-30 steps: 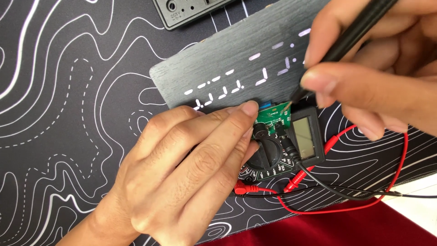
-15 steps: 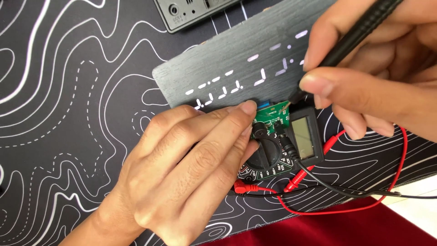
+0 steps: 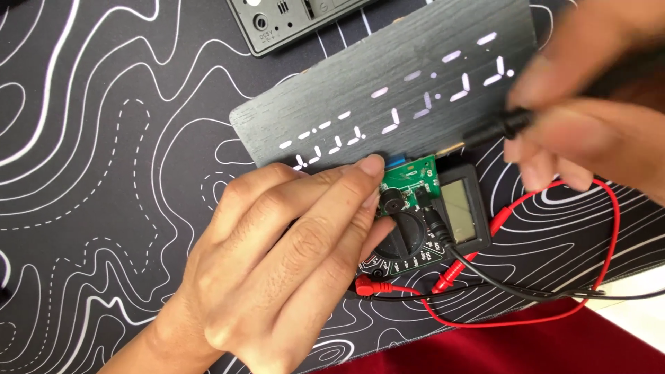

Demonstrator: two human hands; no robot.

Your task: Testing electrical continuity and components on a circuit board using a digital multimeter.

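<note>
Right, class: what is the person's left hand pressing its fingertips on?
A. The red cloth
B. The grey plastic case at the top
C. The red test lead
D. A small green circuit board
D: the left hand has its fingertips on the green circuit board, which sits on the multimeter below the dark clock face panel.
</note>
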